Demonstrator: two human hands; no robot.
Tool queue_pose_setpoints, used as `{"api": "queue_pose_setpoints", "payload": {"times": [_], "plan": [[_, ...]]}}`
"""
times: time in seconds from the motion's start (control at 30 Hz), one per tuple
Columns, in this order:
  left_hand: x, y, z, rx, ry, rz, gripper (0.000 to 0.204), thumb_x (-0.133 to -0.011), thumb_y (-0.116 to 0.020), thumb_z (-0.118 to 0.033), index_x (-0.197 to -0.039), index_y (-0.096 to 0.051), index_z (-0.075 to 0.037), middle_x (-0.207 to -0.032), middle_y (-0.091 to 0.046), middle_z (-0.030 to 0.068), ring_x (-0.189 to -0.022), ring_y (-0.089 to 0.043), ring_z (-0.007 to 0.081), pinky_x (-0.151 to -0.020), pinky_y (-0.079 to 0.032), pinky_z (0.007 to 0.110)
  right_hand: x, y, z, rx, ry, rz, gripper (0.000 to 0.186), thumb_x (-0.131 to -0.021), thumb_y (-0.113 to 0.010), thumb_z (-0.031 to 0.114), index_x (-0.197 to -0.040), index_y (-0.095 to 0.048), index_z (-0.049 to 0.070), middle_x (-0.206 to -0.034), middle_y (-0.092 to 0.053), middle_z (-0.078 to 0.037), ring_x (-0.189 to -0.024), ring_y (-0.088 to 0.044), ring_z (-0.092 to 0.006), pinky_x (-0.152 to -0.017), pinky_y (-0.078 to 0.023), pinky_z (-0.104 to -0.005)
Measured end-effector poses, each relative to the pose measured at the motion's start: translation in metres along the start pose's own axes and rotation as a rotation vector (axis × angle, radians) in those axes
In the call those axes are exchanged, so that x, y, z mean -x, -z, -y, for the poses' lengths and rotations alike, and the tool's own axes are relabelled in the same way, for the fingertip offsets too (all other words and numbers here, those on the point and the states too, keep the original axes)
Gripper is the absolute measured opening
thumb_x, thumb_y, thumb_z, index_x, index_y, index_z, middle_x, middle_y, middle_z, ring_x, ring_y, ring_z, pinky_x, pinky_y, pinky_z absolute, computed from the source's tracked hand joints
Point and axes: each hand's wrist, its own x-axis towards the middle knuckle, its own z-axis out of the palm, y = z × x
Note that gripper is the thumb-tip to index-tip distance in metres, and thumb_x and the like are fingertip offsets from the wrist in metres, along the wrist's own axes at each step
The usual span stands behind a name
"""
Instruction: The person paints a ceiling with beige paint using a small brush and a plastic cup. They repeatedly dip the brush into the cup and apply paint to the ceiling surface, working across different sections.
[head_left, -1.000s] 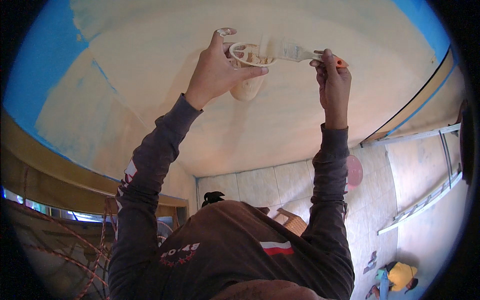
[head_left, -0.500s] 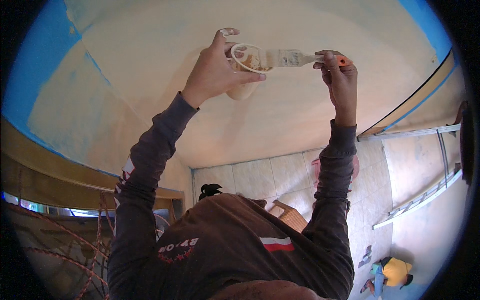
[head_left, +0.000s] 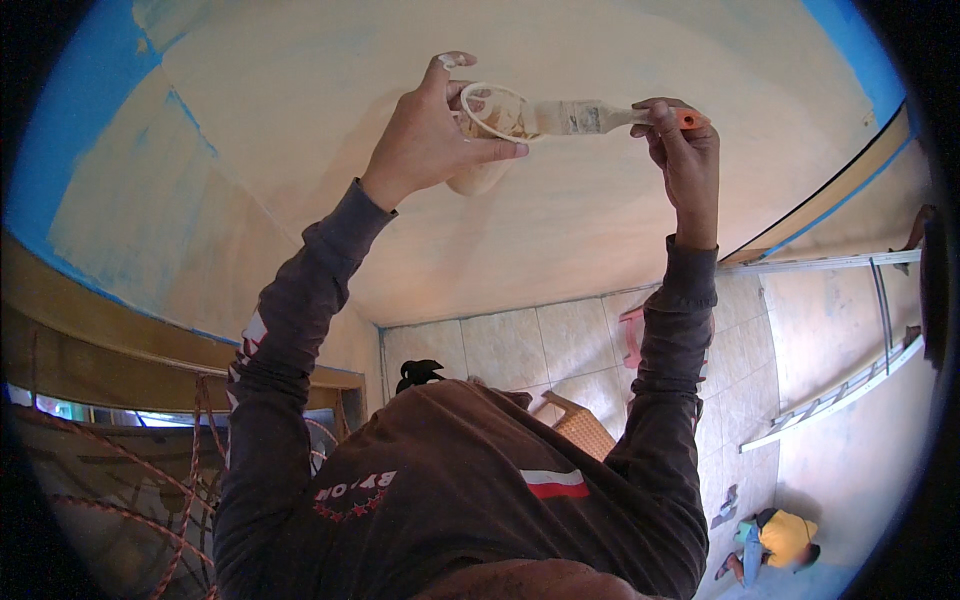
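Observation:
My left hand [head_left: 420, 140] is closed around a pale plastic paint tub [head_left: 482, 178], tilted so its round rim faces to the right. Light paint smears the tub's inside and one of my left fingers. In my right hand [head_left: 685, 160] is a flat paintbrush [head_left: 590, 118] with an orange handle end, held level and pointing left. The bristle tips reach the tub's rim, and pale paint coats bristles and ferrule. Behind both hands spreads a wall [head_left: 560, 220] coated in cream paint, with bright blue [head_left: 85, 130] showing at the upper left and upper right.
Below lie a tiled floor [head_left: 505, 345], a brown woven-patterned seat [head_left: 580, 425] and a pink plastic item [head_left: 632, 335] partly behind my right arm. A ladder [head_left: 850, 395] stands at right. A person in yellow [head_left: 787, 538] crouches lower right. Twisted ropes [head_left: 190, 470] hang at lower left.
The brush and my right hand have shifted very slightly to the right. The tub in my left hand has moved slightly up and left, its rim still by the bristles.

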Motion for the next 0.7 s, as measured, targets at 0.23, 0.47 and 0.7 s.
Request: {"api": "queue_pose_setpoints", "payload": {"times": [0.23, 0.47, 0.7], "plan": [[0.005, 0.003, 0.0, 0.001, 0.002, -0.024, 0.099, -0.068, -0.098, -0.03, -0.143, -0.039, -0.004, -0.125, -0.068, 0.0246, -0.119, -0.068, 0.0315, -0.101, -0.057, 0.043, -0.001, -0.006, 0.008, 0.003, -0.033, 0.017, 0.028, -0.101, -0.07, 0.031, -0.105, -0.075, 0.003, -0.077, -0.072, -0.004, -0.058, -0.048, -0.0012, -0.049, -0.034, -0.0176], [0.007, 0.003, 0.003, 0.063, -0.002, -0.038, 0.1, -0.067, -0.099, -0.03, -0.143, -0.039, -0.003, -0.125, -0.068, 0.0256, -0.118, -0.069, 0.0317, -0.101, -0.057, 0.043, -0.002, -0.009, 0.008, -0.002, -0.025, 0.02, 0.028, -0.101, -0.069, 0.03, -0.105, -0.075, 0.003, -0.077, -0.072, -0.004, -0.058, -0.047, -0.0011, -0.048, -0.034, -0.0171], [0.011, 0.007, 0.002, 0.084, -0.045, -0.07, 0.1, -0.068, -0.098, -0.032, -0.142, -0.039, -0.002, -0.126, -0.067, 0.0269, -0.118, -0.069, 0.0315, -0.1, -0.058, 0.043, -0.004, -0.022, 0.012, -0.037, 0.01, -0.047, 0.029, -0.103, -0.067, 0.03, -0.107, -0.075, 0.002, -0.078, -0.072, -0.004, -0.056, -0.046, -0.0005, -0.046, -0.031, -0.0171]]}}
